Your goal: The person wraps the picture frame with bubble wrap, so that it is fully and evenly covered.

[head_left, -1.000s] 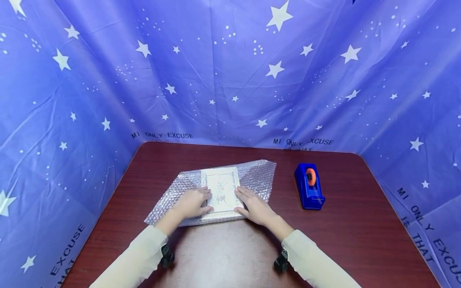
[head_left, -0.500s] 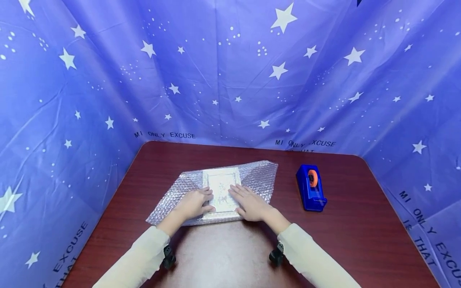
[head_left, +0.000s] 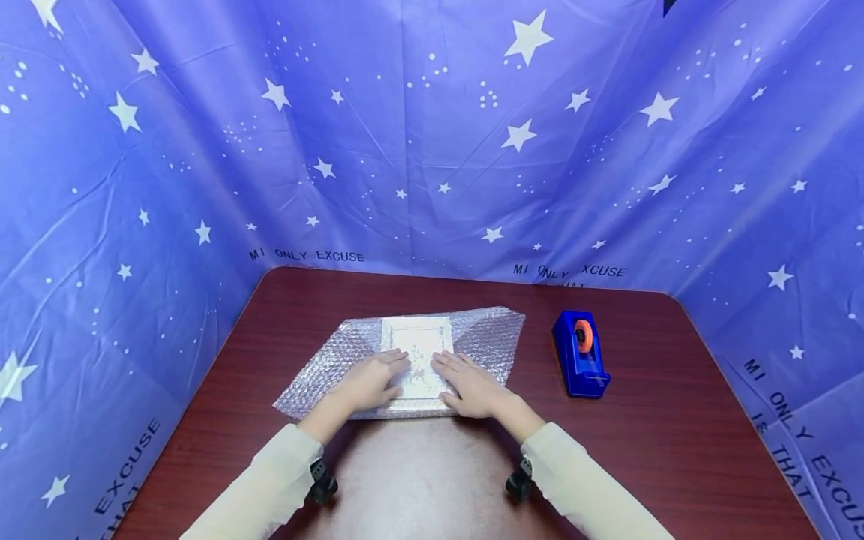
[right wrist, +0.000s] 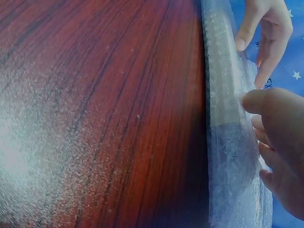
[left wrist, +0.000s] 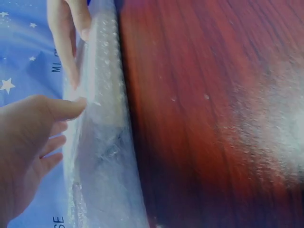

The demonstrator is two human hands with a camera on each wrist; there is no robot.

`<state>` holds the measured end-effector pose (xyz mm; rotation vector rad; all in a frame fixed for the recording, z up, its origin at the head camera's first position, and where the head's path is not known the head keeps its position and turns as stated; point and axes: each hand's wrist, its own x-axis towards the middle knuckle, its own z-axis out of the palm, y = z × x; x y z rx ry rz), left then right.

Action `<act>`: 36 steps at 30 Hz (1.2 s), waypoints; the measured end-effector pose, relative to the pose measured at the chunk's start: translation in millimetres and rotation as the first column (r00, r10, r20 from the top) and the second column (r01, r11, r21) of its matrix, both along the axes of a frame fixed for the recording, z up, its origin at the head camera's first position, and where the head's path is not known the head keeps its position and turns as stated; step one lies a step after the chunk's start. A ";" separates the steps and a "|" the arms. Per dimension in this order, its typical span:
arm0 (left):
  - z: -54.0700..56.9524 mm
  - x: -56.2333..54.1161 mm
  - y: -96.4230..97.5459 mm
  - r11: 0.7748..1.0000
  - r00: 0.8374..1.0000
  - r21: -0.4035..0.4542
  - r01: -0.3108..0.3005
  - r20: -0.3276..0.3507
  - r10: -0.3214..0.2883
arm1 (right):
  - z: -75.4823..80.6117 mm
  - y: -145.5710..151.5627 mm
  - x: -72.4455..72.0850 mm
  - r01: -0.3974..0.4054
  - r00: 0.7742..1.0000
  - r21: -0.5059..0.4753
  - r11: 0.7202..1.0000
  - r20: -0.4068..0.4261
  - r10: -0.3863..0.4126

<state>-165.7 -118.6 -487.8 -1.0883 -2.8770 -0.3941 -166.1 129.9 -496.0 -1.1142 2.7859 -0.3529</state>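
Observation:
A white picture frame point(head_left: 416, 330) lies flat under a layer of bubble wrap point(head_left: 331, 364), whose loose ends spread out to both sides on the table. My left hand point(head_left: 367, 381) rests on the left part of the wrapped frame, fingers laid over its surface. On the right part my right hand point(head_left: 475, 386) lies with its fingers extended over the frame. In the left wrist view, the thumb of the left hand point(left wrist: 35, 128) touches the wrap near its front edge. The right wrist view has the right hand point(right wrist: 280, 137) against the same front edge. Neither hand grips anything.
A blue tape dispenser point(head_left: 582, 356) with an orange roll point(head_left: 584, 335) stands on the right of the dark red wooden table point(head_left: 655, 420). Behind and at the sides hangs a blue star-patterned cloth point(head_left: 405, 135).
Both hands have shifted inward over the wrapped frame, first the right, then the left. The frame and wrap have moved very slightly in view.

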 end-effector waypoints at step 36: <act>-7.9 -4.2 -0.7 0.999 0.984 -0.021 0.048 0.170 -0.043 | -16.1 69.1 10.3 0.859 0.511 -0.510 0.040 0.851 -0.120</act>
